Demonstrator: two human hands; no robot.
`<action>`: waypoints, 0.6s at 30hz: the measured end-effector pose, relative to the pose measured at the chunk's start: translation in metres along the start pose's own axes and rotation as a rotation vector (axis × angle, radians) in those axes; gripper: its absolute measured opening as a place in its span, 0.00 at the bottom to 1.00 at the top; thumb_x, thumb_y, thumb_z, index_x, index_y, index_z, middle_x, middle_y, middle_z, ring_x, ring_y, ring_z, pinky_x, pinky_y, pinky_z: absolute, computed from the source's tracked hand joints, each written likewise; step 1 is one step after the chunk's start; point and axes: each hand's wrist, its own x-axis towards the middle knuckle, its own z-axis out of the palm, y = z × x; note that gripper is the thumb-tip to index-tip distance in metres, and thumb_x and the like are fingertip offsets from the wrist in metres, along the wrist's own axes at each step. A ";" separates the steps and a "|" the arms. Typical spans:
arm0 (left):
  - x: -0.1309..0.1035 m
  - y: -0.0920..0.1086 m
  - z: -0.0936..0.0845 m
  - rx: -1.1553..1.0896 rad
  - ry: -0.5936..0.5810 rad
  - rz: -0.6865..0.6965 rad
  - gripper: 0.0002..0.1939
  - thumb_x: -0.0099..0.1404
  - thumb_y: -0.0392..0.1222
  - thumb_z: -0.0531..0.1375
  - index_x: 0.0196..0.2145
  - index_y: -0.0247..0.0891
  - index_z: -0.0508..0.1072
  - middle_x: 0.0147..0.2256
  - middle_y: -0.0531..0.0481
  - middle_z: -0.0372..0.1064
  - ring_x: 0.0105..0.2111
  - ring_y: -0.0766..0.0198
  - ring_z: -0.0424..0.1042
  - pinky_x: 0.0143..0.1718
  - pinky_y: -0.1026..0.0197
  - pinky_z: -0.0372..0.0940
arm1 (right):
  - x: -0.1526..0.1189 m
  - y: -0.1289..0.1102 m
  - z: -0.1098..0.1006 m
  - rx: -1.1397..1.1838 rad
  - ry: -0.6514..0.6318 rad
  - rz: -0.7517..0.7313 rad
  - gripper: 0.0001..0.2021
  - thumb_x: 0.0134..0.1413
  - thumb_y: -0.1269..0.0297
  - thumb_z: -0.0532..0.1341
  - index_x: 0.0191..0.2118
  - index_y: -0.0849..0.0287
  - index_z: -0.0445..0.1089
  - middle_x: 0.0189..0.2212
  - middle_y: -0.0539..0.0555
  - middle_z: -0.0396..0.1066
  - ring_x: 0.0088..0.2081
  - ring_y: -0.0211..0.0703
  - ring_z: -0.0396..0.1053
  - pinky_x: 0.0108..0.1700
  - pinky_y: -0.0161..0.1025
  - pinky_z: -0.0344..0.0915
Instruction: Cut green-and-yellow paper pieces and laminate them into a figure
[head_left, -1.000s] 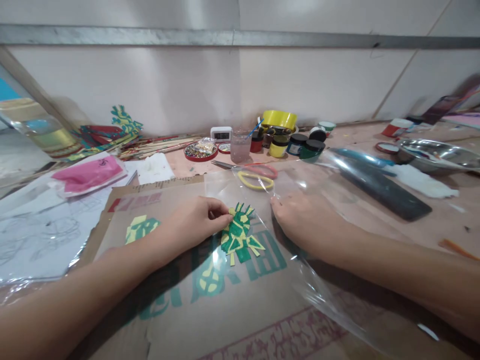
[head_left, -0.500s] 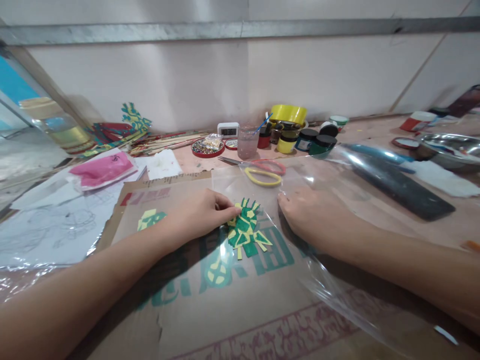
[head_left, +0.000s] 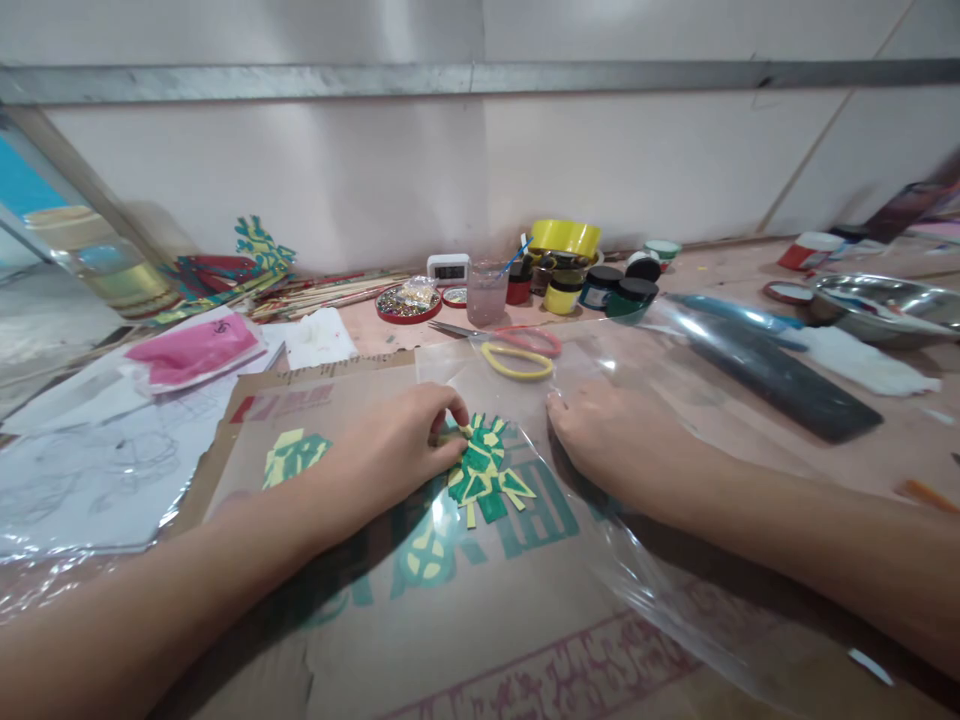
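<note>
One green-and-yellow cutout [head_left: 481, 470] lies between the person's hands, over printed cardboard [head_left: 375, 655]. The left hand [head_left: 409, 435] reaches its upper left edge, thumb and forefinger slightly parted; their grip is unclear. The right hand [head_left: 611, 435], apart from it, curls at clear plastic [head_left: 637, 575], its hold hidden.

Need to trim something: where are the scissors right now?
In the head view, the scissors lie near the middle, beyond the gap between left hand and right hand, just in front of the cup, blades pointing left.
</note>
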 end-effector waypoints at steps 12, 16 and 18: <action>-0.004 0.005 -0.004 0.188 -0.090 0.619 0.11 0.69 0.39 0.56 0.43 0.40 0.77 0.44 0.47 0.75 0.45 0.58 0.72 0.50 0.55 0.62 | -0.010 -0.010 -0.032 0.003 0.170 -0.095 0.18 0.62 0.67 0.52 0.55 0.55 0.67 0.33 0.57 0.75 0.37 0.52 0.72 0.40 0.47 0.67; -0.006 0.003 -0.022 0.228 -0.100 0.604 0.08 0.66 0.39 0.57 0.33 0.41 0.77 0.33 0.49 0.74 0.37 0.59 0.71 0.44 0.56 0.61 | -0.016 -0.018 -0.038 0.545 0.215 -0.095 0.21 0.67 0.62 0.48 0.63 0.48 0.56 0.38 0.51 0.77 0.39 0.45 0.74 0.44 0.44 0.70; -0.007 0.000 -0.039 0.304 -0.125 0.479 0.10 0.64 0.39 0.56 0.27 0.40 0.75 0.26 0.50 0.72 0.29 0.61 0.69 0.34 0.59 0.59 | -0.012 -0.019 -0.029 0.522 0.205 -0.098 0.17 0.67 0.64 0.49 0.57 0.53 0.65 0.46 0.54 0.76 0.48 0.45 0.72 0.51 0.45 0.68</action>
